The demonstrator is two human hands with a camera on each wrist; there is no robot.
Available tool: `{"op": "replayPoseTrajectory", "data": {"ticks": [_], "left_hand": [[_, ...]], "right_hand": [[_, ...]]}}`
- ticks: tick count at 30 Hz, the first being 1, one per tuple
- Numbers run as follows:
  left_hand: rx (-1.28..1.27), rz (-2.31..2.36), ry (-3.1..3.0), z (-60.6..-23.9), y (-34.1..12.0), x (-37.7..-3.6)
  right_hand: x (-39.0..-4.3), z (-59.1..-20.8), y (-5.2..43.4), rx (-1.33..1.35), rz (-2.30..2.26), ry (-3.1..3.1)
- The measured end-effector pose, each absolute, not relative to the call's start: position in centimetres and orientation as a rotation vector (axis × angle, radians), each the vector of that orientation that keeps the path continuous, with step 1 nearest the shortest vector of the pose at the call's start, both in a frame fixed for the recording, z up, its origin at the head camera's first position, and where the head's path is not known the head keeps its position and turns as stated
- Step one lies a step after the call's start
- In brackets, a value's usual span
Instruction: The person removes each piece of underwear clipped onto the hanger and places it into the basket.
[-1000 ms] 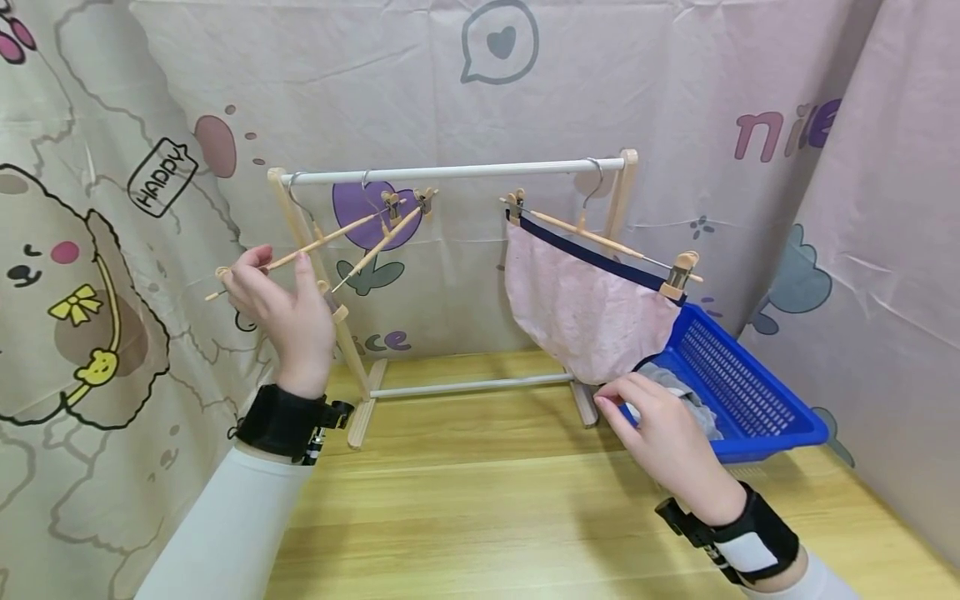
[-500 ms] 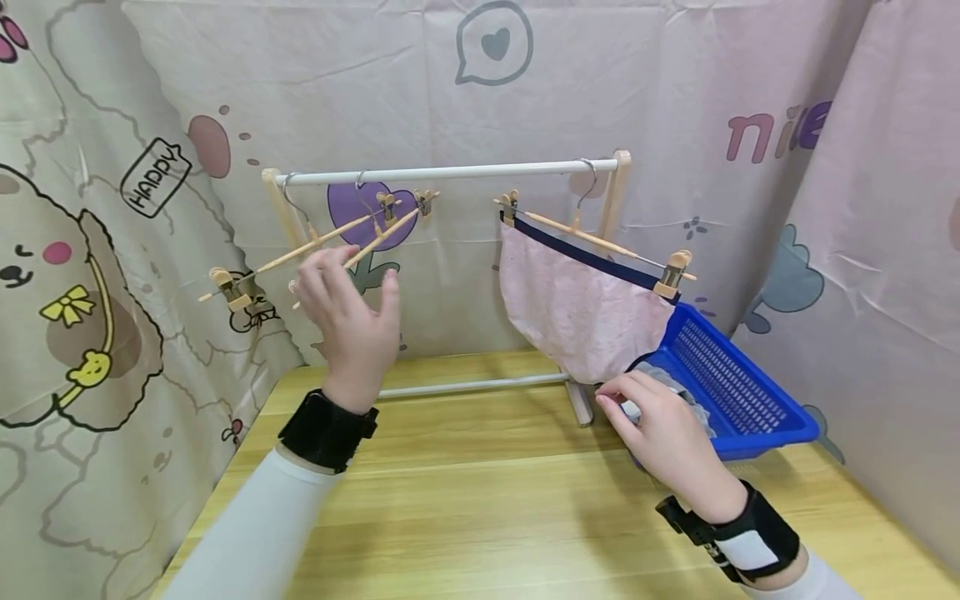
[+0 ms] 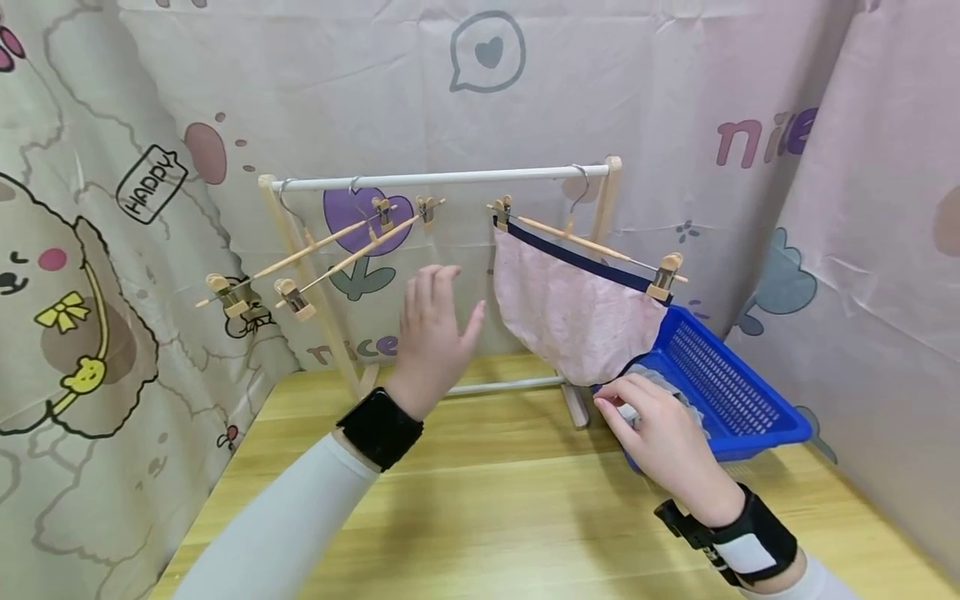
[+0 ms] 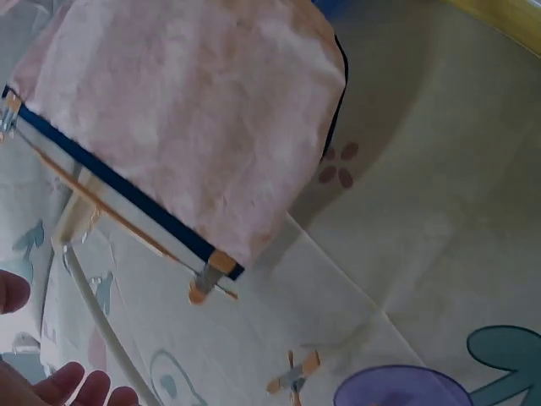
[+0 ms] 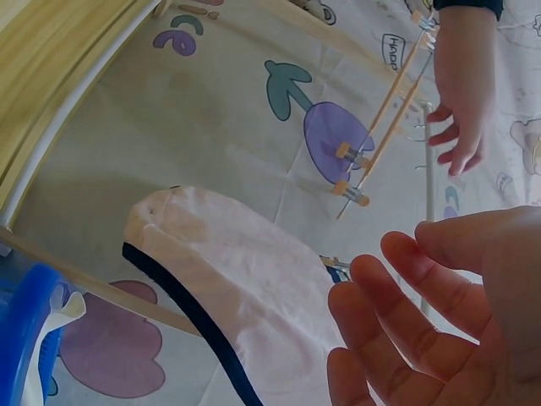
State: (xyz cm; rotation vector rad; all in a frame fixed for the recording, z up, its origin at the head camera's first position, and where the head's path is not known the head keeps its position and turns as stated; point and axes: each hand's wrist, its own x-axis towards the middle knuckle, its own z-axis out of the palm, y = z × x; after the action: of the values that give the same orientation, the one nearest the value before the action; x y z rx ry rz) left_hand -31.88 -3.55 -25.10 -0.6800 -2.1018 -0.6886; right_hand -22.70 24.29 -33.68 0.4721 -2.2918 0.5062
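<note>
A small pink garment with a navy band (image 3: 573, 312) hangs from a clip hanger (image 3: 581, 240) at the right end of a small rack (image 3: 450, 177). Its top band is held by a clip at each end. My left hand (image 3: 433, 342) is raised in front of the rack, left of the garment and apart from it, fingers spread and holding nothing. Just below the garment's lower edge is my right hand (image 3: 667, 433), beside the blue basket. In the right wrist view, its fingers (image 5: 389, 296) are loosely bent with nothing between them.
Two clip hangers (image 3: 318, 250) without clothes hang at the rack's left side. A blue basket (image 3: 750, 400) with grey cloth (image 3: 652, 379) in it stands at the right on the wooden table (image 3: 487, 517). A patterned curtain (image 3: 420, 83) surrounds the table.
My left hand has left the nearer clips of the two hangers on the left and moved right to the rack's middle. The right hand has stayed in place. The view has shifted slightly.
</note>
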Motion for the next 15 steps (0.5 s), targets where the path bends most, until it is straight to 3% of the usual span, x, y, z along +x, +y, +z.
{"op": "replayPoseTrajectory", "data": {"ticks": [15], "left_hand": [[-0.954, -0.206, -2.141, -26.2, 0.0, -32.5]], "right_hand": [[-22.5, -33.8, 24.7, 0.501, 0.526, -2.216]]}}
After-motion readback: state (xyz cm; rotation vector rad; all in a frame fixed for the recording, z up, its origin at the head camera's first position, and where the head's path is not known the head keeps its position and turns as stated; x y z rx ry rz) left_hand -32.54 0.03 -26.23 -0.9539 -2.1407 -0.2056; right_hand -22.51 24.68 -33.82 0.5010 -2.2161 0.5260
